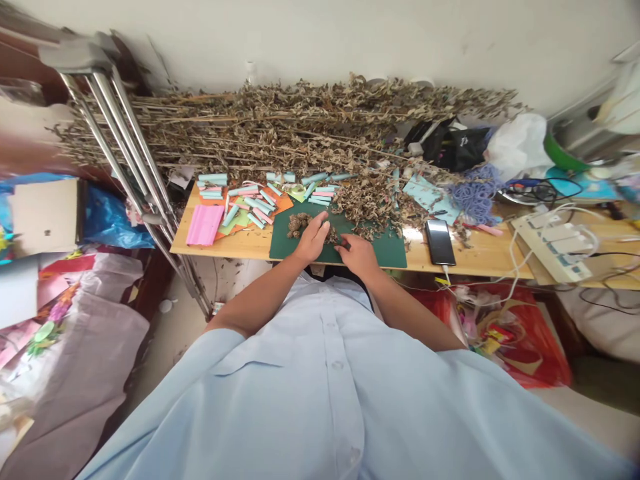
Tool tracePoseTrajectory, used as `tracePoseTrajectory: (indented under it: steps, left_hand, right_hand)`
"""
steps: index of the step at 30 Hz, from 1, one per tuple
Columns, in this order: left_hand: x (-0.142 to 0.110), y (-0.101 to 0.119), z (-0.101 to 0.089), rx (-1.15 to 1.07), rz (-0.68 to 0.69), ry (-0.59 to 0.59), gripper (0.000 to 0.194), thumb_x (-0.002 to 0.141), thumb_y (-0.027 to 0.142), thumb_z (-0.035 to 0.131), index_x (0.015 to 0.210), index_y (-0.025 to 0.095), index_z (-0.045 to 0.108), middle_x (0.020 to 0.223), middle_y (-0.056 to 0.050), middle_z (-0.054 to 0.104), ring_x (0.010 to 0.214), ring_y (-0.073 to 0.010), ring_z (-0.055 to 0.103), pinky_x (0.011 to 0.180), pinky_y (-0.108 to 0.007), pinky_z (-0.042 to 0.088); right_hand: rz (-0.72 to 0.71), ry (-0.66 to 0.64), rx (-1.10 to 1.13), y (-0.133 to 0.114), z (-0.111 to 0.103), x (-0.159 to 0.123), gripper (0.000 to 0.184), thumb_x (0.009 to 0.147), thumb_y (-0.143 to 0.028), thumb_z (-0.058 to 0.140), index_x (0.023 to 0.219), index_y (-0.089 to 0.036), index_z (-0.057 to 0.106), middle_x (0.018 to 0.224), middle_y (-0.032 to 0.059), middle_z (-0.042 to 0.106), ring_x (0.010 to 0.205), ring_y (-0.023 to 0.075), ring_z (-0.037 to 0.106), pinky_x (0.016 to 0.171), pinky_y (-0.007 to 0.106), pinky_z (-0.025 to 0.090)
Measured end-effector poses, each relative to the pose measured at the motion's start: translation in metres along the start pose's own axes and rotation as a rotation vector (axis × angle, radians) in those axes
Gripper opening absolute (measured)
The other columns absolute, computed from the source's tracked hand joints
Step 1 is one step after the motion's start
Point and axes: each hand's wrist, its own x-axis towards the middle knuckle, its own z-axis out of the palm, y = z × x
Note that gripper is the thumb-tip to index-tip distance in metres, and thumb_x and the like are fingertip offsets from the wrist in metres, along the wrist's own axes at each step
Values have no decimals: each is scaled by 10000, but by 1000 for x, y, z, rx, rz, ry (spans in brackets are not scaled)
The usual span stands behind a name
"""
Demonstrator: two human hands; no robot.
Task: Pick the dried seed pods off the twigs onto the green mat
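The left hand (314,239) is held on edge, fingers extended together toward the table's far edge, its palm turned to the right; I cannot tell whether it grips anything. The right hand (357,255) is half curled, thumb and forefinger close together, and whether they pinch a leaf is too small to make out.

A small dried leaf clump (332,235) lies between the hands on the green mat (283,243), close against the left palm and just beyond the right fingertips; the left hand is the nearer, and the clump shows no clear long axis. Rounded brown balls (299,224) sit left of the left hand.

Past the right hand, a loose leaf heap (369,201) covers the mat's far right corner. Farther out, dried stalks (280,127) run lengthwise along the far edge of the table (480,260).
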Motion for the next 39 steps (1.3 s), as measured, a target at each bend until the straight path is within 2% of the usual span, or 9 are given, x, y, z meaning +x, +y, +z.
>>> tracePoseTrajectory:
  steps: [8,11,14,17,22,25,28,35,39]
  left_hand:
    - [-8,18,-2,91,152,-22,525,1017,537,386,1362,187,571,1427,-140,571,1352,-247,515,1179,-440,378]
    - [-12,24,-2,101,216,64,447,1017,505,411,1188,184,671,1194,-124,688,1165,-231,618,1079,-413,453]
    - [-14,24,-1,101,150,164,434,1017,498,416,988,180,710,916,-83,688,912,-197,641,898,-358,507]
    - [-15,21,1,88,67,216,439,1010,502,437,892,176,707,811,-54,641,802,-172,604,788,-317,490]
    - [-14,17,1,60,18,241,416,1004,485,456,902,177,715,814,-44,642,819,-168,603,800,-304,472]
    - [-14,15,-1,68,4,214,412,1000,486,463,903,173,714,807,-40,641,812,-164,603,790,-297,473]
    - [-14,14,-2,76,-5,203,421,998,496,462,890,173,710,802,-36,640,809,-160,606,781,-292,474]
    - [-15,14,-1,55,5,205,440,991,526,463,864,180,703,793,-34,644,792,-160,610,769,-303,491]
    - [-14,15,-1,55,16,203,451,991,530,458,834,179,694,779,-36,641,783,-160,608,770,-308,500]
  right_hand:
    - [-28,166,-5,26,-12,-25,218,917,-296,564,1032,-205,726,1017,85,748,925,230,686,871,349,528]
    - [50,288,-54,42,-23,-23,223,914,-317,566,1021,-191,715,977,95,731,887,232,671,844,349,523]
    - [108,343,-93,53,-32,-18,230,894,-328,590,1035,-186,704,993,98,715,828,226,652,816,354,519]
    - [101,321,-107,53,-37,-9,245,899,-333,582,1061,-190,698,1071,104,707,799,212,639,811,351,513]
    - [136,252,-155,39,-37,25,328,910,-437,596,1122,-207,695,1076,101,713,885,229,647,827,345,497]
    - [284,119,-234,34,-33,50,368,865,-577,627,961,-237,729,936,85,730,865,250,648,773,349,488]
    - [347,44,-266,34,-30,67,314,828,-558,670,829,-251,733,869,73,735,822,247,648,734,341,477]
    - [241,267,-100,38,-40,70,245,847,-449,651,832,-224,747,850,83,746,793,249,645,769,357,495]
    - [190,285,-49,36,-50,69,223,868,-379,629,930,-207,757,878,80,761,824,252,663,806,362,502]
